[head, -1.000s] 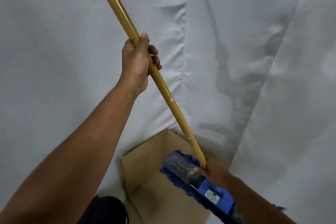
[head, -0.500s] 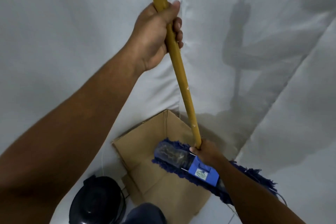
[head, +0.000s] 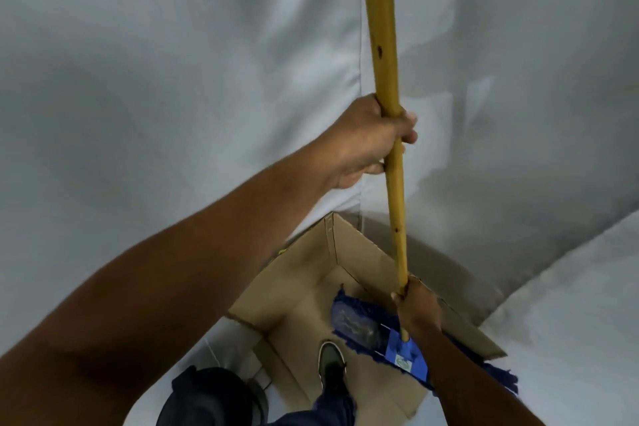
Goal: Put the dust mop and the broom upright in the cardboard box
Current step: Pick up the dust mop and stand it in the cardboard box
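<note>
Head view: both hands, left (head: 366, 142) above, right (head: 418, 308) below, stay clamped on the dust mop (head: 387, 114); its handle has swung nearly vertical, head entering the cardboard box (head: 311, 266).

One head-worn camera looks steeply down, close above both hands gripping the mop handle (head: 387, 121), box (head: 301, 290) below.

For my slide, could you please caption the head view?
Both hands, left hand high and right hand low, steer the dust mop into the cardboard box.
</note>
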Tool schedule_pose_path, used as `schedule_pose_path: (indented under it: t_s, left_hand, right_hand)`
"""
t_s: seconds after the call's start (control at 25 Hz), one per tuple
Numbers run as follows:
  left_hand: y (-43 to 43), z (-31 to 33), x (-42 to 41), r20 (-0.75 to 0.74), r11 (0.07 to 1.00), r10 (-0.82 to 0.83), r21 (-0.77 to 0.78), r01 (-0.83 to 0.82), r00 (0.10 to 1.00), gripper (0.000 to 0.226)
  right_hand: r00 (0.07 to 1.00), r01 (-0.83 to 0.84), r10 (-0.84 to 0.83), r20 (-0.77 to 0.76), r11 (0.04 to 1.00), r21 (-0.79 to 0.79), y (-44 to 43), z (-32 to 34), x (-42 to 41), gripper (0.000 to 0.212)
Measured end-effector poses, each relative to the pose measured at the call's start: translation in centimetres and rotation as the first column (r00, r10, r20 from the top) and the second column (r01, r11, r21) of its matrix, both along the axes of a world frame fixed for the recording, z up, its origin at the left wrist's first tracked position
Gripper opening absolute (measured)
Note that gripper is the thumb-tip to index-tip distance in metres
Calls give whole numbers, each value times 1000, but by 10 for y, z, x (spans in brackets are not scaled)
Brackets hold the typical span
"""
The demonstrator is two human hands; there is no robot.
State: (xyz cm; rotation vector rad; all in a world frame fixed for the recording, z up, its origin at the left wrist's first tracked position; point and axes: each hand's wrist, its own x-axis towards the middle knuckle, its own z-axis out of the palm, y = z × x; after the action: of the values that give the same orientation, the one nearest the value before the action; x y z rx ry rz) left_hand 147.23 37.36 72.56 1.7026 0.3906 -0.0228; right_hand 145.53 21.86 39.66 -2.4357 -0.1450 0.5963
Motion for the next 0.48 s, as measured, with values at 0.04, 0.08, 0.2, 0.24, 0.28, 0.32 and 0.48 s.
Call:
schedule_pose_path:
  t_s: [0.04, 0.08, 0.2, 0.24, 0.28, 0.32, 0.48]
  left_hand:
    - [2, -15, 12, -20, 999, -47, 11, 47, 999, 5]
    - [1, -30, 20, -26, 995, -94, 30, 95, 995, 7]
    - [-6, -78, 37, -23, 978, -185, 91, 186, 983, 8]
    - [-8, -91, 40, -10, 973, -196, 122, 196, 981, 7]
    - [-8, -102, 41, 4, 966, -206, 160, 203, 978, 5]
    - [-9, -112, 42, 10, 957, -227, 189, 221, 974, 4]
    - [-8, -140, 53, 22, 915, -336, 247, 320, 942, 4]
  right_hand:
    - [1000, 20, -21, -18, 1000, -21, 5, -9, 8, 18]
    - [999, 41, -42, -35, 999, -33, 8, -14, 13, 19]
    - [993, 95, -98, -72, 994, -50, 22, -25, 31, 22]
    - [991, 98, -102, -82, 993, -61, 26, -28, 36, 23]
    - [989, 102, -109, -97, 992, -70, 31, -28, 41, 23]
    - [983, 128, -137, -121, 989, -76, 34, -30, 46, 22]
    - [960, 206, -218, -176, 975, -89, 41, -37, 63, 18]
